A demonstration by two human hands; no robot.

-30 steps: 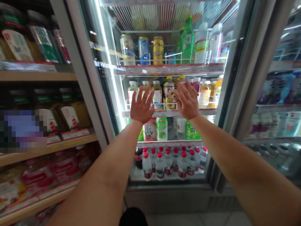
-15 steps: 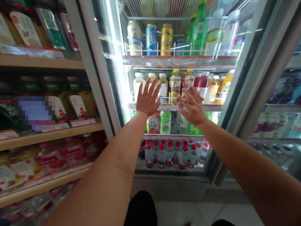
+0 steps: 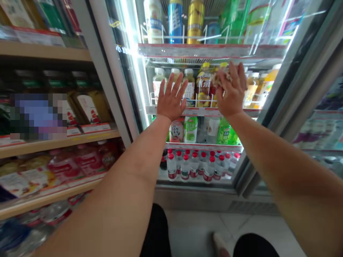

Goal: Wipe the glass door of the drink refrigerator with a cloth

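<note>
My left hand [image 3: 171, 98] lies flat with spread fingers against the glass door [image 3: 187, 59] of a lit drinks cooler, holding nothing. To its right, my right hand [image 3: 232, 91] presses a crumpled, brownish-white cloth [image 3: 223, 77] to the same glass, in front of the middle shelf. Part of the cloth is hidden under the fingers. Behind the glass stand a brown tea bottle [image 3: 204, 84], a blue can [image 3: 175, 23] and a gold can [image 3: 195, 23].
Wooden shelves [image 3: 53, 144] with bottles run along the left. Low in the cooler are several red-capped water bottles [image 3: 184, 167]. A metal door frame [image 3: 284, 103] rises at the right. Tiled floor [image 3: 193, 232] and dark-clothed knees show at the bottom.
My right hand has moved up and to the right over the glass with the cloth. My left hand stays spread on the glass. The view has tilted down and come closer.
</note>
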